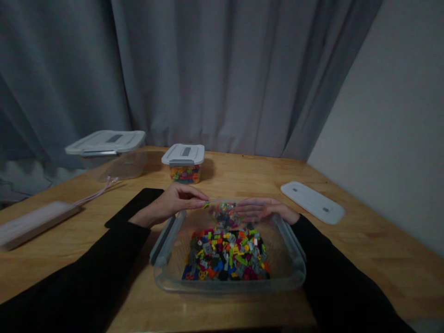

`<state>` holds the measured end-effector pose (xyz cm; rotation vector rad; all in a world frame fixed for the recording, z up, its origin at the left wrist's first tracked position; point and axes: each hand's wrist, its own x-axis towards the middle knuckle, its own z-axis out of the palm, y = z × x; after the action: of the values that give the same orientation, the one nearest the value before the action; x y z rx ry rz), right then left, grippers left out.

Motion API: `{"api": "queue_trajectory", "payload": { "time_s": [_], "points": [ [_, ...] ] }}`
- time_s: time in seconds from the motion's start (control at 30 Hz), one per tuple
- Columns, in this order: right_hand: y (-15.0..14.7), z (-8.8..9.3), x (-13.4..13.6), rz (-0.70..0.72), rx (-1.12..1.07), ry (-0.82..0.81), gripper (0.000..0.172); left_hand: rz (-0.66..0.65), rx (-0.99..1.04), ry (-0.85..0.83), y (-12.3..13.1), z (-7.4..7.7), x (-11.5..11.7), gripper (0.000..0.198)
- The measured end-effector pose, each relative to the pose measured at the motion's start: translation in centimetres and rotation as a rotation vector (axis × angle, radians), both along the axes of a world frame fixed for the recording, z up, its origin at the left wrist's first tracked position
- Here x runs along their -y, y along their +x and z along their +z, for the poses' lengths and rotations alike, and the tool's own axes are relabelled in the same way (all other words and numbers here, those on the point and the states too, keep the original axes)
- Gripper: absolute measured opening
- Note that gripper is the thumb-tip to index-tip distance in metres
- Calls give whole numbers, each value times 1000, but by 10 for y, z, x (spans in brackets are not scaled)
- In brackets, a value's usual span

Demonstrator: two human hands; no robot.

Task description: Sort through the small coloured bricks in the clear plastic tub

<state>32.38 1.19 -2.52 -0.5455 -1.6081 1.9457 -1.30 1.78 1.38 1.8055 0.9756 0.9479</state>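
A clear plastic bin point(166, 273) stands on the wooden table in front of me, with a heap of small coloured building bricks point(225, 252) in it. My left hand point(173, 203) hovers over the bin's far left corner, its fingertips pinched on a small yellow-green brick point(206, 205). My right hand point(263, 209) lies over the far right part of the bin with its fingers stretched out flat toward the left, just above the bricks. Both arms wear black sleeves.
A small lidded box of coloured bricks point(183, 164) stands behind the bin. A larger lidded clear box point(109, 150) is at the back left. A loose white lid point(312, 201) lies to the right. A pale flat case point(31, 222) rests at the left. Grey curtains hang behind.
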Motion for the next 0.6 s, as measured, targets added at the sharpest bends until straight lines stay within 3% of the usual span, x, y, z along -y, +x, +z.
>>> {"api": "queue_trajectory", "payload": {
  "time_s": [0.2,0.33,0.47,0.6],
  "points": [
    [0,-1,-1,23,-28,5,59,-22,-21,-4,0,2,2,16],
    [0,-1,-1,18,-43,-3,59,52,-3,42,-1,-4,-4,18],
    [1,-2,-2,10,-29,-18,60,165,21,68,-1,-28,-26,31],
    [2,-5,-5,35,-51,-17,60,57,-102,176,4,-62,-42,36]
  ]
}}
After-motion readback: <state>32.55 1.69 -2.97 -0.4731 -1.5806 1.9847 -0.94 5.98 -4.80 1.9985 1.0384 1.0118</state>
